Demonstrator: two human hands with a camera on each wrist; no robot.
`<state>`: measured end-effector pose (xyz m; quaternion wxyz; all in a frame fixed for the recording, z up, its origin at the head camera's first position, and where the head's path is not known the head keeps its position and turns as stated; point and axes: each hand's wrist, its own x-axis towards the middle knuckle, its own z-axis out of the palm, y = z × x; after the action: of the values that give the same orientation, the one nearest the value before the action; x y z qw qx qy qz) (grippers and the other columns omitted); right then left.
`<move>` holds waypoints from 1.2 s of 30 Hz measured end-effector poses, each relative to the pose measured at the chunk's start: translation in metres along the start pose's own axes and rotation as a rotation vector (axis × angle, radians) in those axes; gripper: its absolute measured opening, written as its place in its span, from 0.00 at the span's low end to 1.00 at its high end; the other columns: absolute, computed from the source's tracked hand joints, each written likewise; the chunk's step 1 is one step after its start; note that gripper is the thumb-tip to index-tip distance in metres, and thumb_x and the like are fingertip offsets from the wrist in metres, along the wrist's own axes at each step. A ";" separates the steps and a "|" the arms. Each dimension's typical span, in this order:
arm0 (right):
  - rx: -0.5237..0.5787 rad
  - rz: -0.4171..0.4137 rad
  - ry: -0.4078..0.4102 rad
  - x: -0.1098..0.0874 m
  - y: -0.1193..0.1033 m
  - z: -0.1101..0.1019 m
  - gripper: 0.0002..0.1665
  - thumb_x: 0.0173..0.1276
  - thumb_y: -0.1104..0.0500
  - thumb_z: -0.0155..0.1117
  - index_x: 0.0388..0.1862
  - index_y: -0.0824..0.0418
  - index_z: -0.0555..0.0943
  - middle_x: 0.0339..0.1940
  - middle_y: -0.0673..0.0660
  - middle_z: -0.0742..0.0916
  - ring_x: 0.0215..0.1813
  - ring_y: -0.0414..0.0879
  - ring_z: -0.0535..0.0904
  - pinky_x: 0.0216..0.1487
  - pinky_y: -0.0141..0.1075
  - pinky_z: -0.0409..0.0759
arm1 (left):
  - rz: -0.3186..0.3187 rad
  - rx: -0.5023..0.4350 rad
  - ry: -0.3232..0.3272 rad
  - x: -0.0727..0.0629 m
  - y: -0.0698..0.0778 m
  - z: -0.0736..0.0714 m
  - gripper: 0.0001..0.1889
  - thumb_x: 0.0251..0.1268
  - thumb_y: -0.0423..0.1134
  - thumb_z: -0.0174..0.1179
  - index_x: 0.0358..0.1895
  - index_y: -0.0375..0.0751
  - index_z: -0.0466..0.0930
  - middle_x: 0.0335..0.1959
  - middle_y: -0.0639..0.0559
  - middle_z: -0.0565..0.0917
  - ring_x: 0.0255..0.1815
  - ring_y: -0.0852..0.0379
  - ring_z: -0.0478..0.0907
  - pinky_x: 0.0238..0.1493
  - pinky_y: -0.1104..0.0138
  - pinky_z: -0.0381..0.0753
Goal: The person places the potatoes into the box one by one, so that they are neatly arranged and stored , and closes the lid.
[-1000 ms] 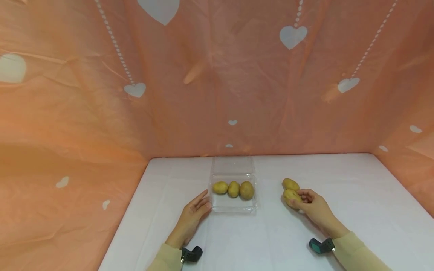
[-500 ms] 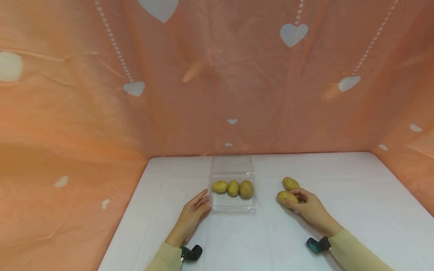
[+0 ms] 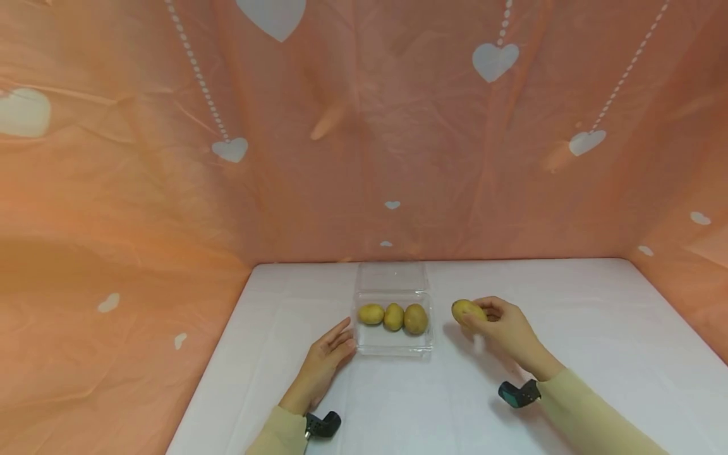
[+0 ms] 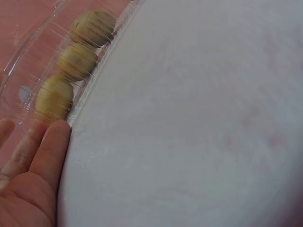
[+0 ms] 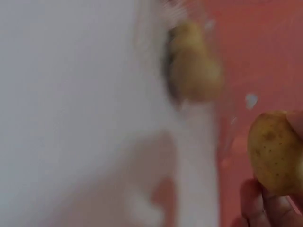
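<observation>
A clear plastic clamshell box (image 3: 387, 342) stands mid-table, its lid (image 3: 392, 277) folded back. Three potatoes sit in a row inside it: a yellow one on the left (image 3: 371, 314), one in the middle (image 3: 394, 317) and a browner one on the right (image 3: 416, 319). My left hand (image 3: 320, 366) rests with loosely extended fingers at the box's left side; the left wrist view shows its fingertips (image 4: 57, 130) right at the wall. Right of the box, my right hand (image 3: 514, 335) pinches a speckled potato (image 5: 272, 153) between thumb and fingers, raised over the table with a shadow below.
A white cloth (image 3: 443, 404) covers the table. Orange curtains (image 3: 364, 158) with pale hearts enclose its back and sides. Each wrist carries a small dark camera, one on the left (image 3: 323, 424) and one on the right (image 3: 519, 394).
My right hand has drawn its potato away from another beside it, then lifted it leftward toward the box. That other potato is now hidden behind the hand. My left hand has stayed put.
</observation>
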<state>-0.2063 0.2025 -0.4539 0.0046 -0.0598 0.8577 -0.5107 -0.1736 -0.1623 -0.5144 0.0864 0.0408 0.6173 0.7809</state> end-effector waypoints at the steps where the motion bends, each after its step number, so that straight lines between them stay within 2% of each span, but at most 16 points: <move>1: 0.011 -0.012 0.000 0.003 -0.006 0.004 0.30 0.61 0.46 0.72 0.52 0.66 0.78 0.42 0.58 0.86 0.43 0.47 0.81 0.39 0.31 0.80 | -0.005 -0.005 0.002 0.000 0.000 0.000 0.33 0.68 0.33 0.60 0.73 0.34 0.57 0.67 0.28 0.64 0.65 0.44 0.66 0.61 0.67 0.73; 8: 0.057 -0.012 -0.049 0.020 -0.041 0.041 0.30 0.58 0.46 0.74 0.51 0.63 0.76 0.45 0.58 0.85 0.44 0.48 0.82 0.43 0.37 0.80 | -0.001 -0.010 -0.002 0.001 0.001 0.001 0.33 0.69 0.33 0.59 0.74 0.33 0.56 0.68 0.28 0.63 0.67 0.41 0.64 0.61 0.67 0.72; 14: 0.064 -0.061 -0.073 0.026 -0.053 0.080 0.25 0.57 0.49 0.75 0.46 0.61 0.76 0.41 0.56 0.84 0.43 0.47 0.79 0.43 0.37 0.79 | -0.001 -0.004 -0.017 0.003 0.000 0.002 0.33 0.69 0.33 0.58 0.74 0.33 0.56 0.68 0.28 0.62 0.67 0.41 0.63 0.61 0.66 0.72; 19: 0.023 -0.121 -0.094 0.027 -0.060 0.111 0.22 0.56 0.51 0.76 0.42 0.61 0.78 0.35 0.52 0.84 0.38 0.43 0.79 0.38 0.35 0.79 | 0.002 0.012 -0.019 0.003 0.000 0.001 0.34 0.69 0.35 0.59 0.74 0.34 0.56 0.68 0.28 0.63 0.66 0.42 0.65 0.61 0.66 0.73; 23: -0.043 -0.181 -0.086 0.027 -0.062 0.131 0.21 0.55 0.52 0.76 0.39 0.62 0.79 0.33 0.53 0.85 0.36 0.43 0.81 0.36 0.34 0.81 | -0.005 0.000 -0.024 0.003 -0.001 0.000 0.34 0.68 0.36 0.60 0.74 0.35 0.56 0.69 0.29 0.63 0.67 0.42 0.65 0.62 0.66 0.72; 27: -0.080 -0.189 -0.093 0.027 -0.062 0.143 0.21 0.55 0.53 0.76 0.38 0.63 0.77 0.34 0.55 0.84 0.38 0.45 0.81 0.39 0.36 0.81 | -0.019 -0.016 -0.025 0.002 -0.002 -0.001 0.35 0.68 0.37 0.60 0.74 0.36 0.56 0.69 0.30 0.63 0.68 0.43 0.64 0.62 0.65 0.71; 30: -0.067 -0.164 -0.136 0.025 -0.064 0.146 0.22 0.56 0.53 0.76 0.39 0.64 0.76 0.35 0.55 0.83 0.40 0.46 0.80 0.39 0.38 0.80 | -0.020 -0.021 -0.026 0.002 -0.002 -0.002 0.35 0.68 0.37 0.60 0.74 0.36 0.56 0.69 0.31 0.63 0.68 0.43 0.64 0.63 0.64 0.71; 36: -0.099 -0.167 -0.184 0.025 -0.066 0.151 0.22 0.57 0.53 0.75 0.39 0.65 0.76 0.34 0.54 0.79 0.37 0.46 0.74 0.38 0.37 0.76 | -0.017 -0.022 -0.017 0.001 -0.002 -0.003 0.34 0.69 0.37 0.60 0.74 0.36 0.56 0.69 0.30 0.63 0.67 0.46 0.65 0.63 0.65 0.71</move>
<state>-0.2142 0.0366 -0.4665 0.0376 -0.1776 0.8698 -0.4588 -0.1746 -0.1646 -0.5167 0.0990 0.0413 0.6081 0.7866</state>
